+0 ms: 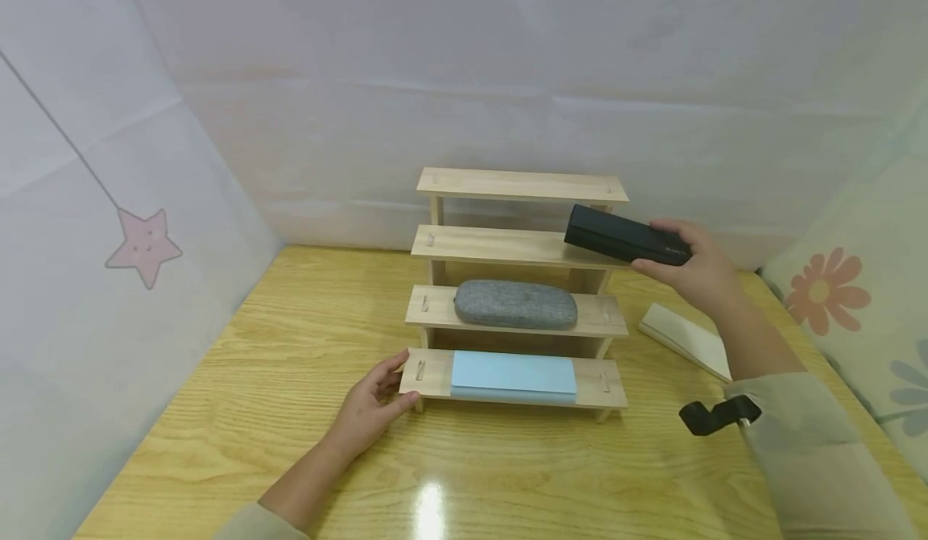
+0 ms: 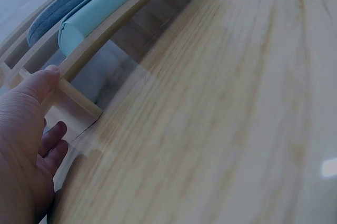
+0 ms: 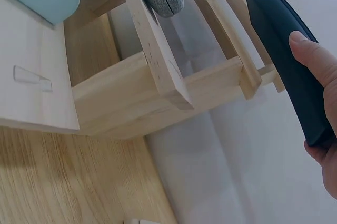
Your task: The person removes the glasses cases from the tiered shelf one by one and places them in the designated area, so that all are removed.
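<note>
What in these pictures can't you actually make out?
- Head view: whether the long black case in the right hand touches the stepped wooden shelf; the angle hides it.
- Head view: the cream wedge-shaped box, partly behind the forearm.
- Left wrist view: the left hand, cut by the edge.

At lower centre we see a light blue case (image 1: pixel 513 375) on the lowest step and a grey case (image 1: pixel 515 305) above it. A cream case (image 1: pixel 685 339) lies on the desk (image 1: pixel 275 395) at right.

rack (image 1: pixel 518 246) mid-table (image 1: pixel 290 379) | flat case (image 1: pixel 513 376) bottom step | oval case (image 1: pixel 515 305) step above | box (image 1: pixel 685 338) right of rack
</note>
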Demonstrator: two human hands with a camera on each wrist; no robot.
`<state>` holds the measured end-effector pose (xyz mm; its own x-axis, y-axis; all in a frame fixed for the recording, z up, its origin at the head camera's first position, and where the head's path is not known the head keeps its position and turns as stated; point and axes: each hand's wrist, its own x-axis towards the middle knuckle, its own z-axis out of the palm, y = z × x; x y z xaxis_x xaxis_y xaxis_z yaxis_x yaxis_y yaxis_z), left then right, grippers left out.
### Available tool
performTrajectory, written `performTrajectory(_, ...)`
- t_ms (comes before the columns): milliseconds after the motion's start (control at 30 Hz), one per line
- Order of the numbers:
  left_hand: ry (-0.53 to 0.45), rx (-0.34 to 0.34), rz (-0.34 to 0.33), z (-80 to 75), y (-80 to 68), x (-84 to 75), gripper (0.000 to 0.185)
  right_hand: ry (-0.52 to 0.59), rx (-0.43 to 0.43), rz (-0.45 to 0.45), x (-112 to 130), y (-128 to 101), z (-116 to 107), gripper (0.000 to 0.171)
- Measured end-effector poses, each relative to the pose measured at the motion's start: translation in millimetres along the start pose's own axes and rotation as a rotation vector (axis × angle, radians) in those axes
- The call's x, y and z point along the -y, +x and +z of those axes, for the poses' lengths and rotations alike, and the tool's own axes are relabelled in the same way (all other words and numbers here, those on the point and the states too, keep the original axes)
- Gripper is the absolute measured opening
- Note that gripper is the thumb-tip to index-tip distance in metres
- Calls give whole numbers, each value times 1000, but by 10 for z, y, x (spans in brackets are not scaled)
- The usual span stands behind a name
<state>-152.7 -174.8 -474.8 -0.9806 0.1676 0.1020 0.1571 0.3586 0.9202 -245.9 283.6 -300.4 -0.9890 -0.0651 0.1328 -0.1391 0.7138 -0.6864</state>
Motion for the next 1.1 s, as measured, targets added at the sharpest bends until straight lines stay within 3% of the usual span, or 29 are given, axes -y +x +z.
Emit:
performTrajectory(467,15,-20,22,16,7,2,67,-32,-57,30,-178,-128,-70,90)
performTrajectory(800,0,-3,-9,5,-1,-21,68,29,-102,58,-334,-231,-120,87)
performTrajectory(1100,-5,-3,-10,2,-2,-12,68,7,-136,86,-506,-344,-163,87)
